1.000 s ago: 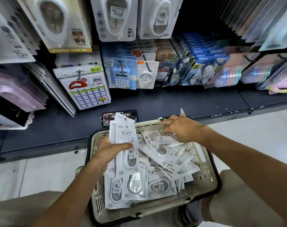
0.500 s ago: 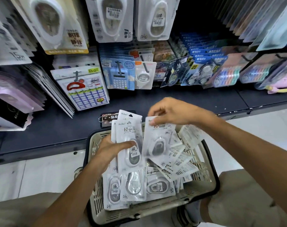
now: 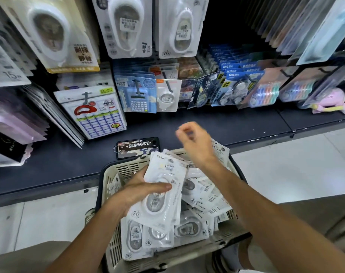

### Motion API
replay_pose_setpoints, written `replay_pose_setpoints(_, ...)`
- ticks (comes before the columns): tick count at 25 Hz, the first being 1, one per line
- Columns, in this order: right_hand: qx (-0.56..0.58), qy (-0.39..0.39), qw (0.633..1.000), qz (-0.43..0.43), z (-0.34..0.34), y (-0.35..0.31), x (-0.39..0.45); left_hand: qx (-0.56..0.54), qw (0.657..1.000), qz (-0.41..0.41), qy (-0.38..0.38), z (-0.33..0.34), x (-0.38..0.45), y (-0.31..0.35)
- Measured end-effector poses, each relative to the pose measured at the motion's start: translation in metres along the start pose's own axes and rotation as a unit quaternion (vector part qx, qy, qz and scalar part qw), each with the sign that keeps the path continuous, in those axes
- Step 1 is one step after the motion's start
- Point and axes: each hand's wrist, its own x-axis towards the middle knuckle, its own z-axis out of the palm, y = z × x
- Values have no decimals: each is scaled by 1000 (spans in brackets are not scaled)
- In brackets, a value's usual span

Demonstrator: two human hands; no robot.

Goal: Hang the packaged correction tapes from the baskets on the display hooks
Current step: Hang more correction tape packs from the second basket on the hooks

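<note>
Left hand (image 3: 137, 191) grips a stack of tape packs (image 3: 163, 191), thumb across the front, over the basket (image 3: 112, 174) of loose packs. Right hand (image 3: 195, 143), motion-blurred above the basket's far rim, has curled fingers; whether it holds anything cannot be told. Hooks (image 3: 168, 83) on the far rack are largely hidden by hanging goods.

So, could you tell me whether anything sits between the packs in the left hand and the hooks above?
Nothing visible blocks the way. The left hand holds the stack of packs over the basket. The right hand, blurred, hovers beside that path. The hooks' tips are hidden by hanging packs.
</note>
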Motion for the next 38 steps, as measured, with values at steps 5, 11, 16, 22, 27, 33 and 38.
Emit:
replay_pose_setpoints(5,-391,-81,892,214,-77,64,-3,-31,991,14,132,-8,10,-6)
replay_pose_setpoints(11,50,-262,961,73,-27,-5,-26,-46,981,81,169,8,8,4)
replay_pose_setpoints(16,295,-184,937,-24,-22,-35,-25,-166,963,149,153,0,-11,48)
replay_pose_setpoints(22,336,-240,901,134,-32,-80,-25,-180,953,223,96,4,-40,102)
replay_pose_setpoints(27,312,30,949,-32,-87,-139,10,-130,921,323,172,-3,-80,163)
replay_pose_setpoints(33,267,-5,963,-32,-120,-187,47,-89,901,400,142,-15,-122,222)
replay_pose_setpoints(38,306,30,951,-13,-121,-178,29,-107,896,417,109,-14,-123,234)
